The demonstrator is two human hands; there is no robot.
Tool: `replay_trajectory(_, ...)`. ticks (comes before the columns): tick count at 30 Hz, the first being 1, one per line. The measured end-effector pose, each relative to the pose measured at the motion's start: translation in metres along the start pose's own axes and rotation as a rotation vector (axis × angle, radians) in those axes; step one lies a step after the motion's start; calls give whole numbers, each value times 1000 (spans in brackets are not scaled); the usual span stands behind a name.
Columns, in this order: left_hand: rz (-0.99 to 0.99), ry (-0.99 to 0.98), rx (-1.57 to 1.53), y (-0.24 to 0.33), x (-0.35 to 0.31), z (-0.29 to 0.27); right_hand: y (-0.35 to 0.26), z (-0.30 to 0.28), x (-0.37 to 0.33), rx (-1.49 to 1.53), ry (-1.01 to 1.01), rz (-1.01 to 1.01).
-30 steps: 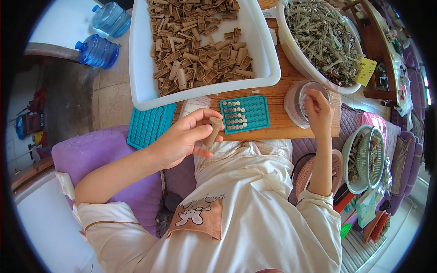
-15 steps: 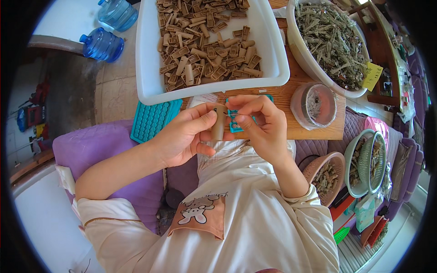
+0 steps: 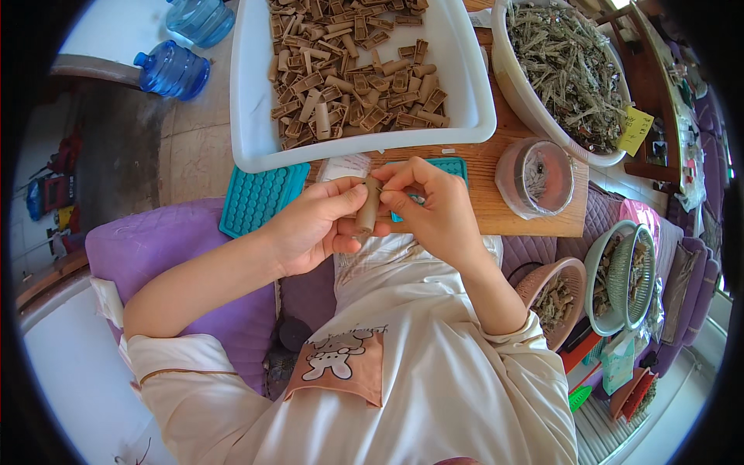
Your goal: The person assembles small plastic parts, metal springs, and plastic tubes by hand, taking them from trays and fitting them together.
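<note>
My left hand (image 3: 306, 225) grips a brown plastic casing (image 3: 370, 205), a hollow rounded shell held nearly upright just over the table's front edge. Its thumb presses one side and the fingers curl behind. At the upper right edge of the casing, my right hand (image 3: 435, 208) pinches with thumb and forefinger; whatever lies between those fingertips is hidden. Partly behind the right hand is a small teal tray (image 3: 451, 166). A larger teal tray (image 3: 263, 198) with rows of round hollows lies left of my left hand.
Beyond my hands stands a white bin (image 3: 372, 146) heaped with brown casings (image 3: 349, 89). A tub wrapped in clear film (image 3: 519, 182) holds small metal pieces. A large basin (image 3: 518, 97) of thin metallic parts stands farther right. Baskets (image 3: 573, 291) of parts sit at my right side.
My right hand has moved left, bringing its fingertips against the casing's upper edge. The casing has tilted slightly in my left hand. A thin piece seen earlier at the right fingertips is now hidden.
</note>
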State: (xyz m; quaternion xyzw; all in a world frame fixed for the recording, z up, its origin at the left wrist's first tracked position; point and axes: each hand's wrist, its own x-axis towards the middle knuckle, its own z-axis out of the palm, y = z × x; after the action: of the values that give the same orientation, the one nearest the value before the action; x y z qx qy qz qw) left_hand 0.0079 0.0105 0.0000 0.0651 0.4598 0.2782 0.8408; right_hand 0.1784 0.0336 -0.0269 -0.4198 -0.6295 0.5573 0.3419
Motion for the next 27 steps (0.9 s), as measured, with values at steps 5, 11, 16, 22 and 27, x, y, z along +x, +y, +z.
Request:
replay_trajectory(5, -22, 11, 141, -2, 4, -5, 13, -1, 4, 188, -88, 152)
replay_trajectory(11, -27, 31, 192, -7, 6, -8, 7, -3, 3, 77, -177, 208)
replay_trajectory(16, -30, 44, 156, -6, 5, -4, 14, -9, 6, 349, -235, 270)
replay_trajectory(22, 20, 8, 121, 3, 0, 3, 7, -13, 5, 410, -149, 183)
replay_trajectory(27, -8, 3, 131, 3, -2, 1, 8, -7, 6, 250, -176, 161)
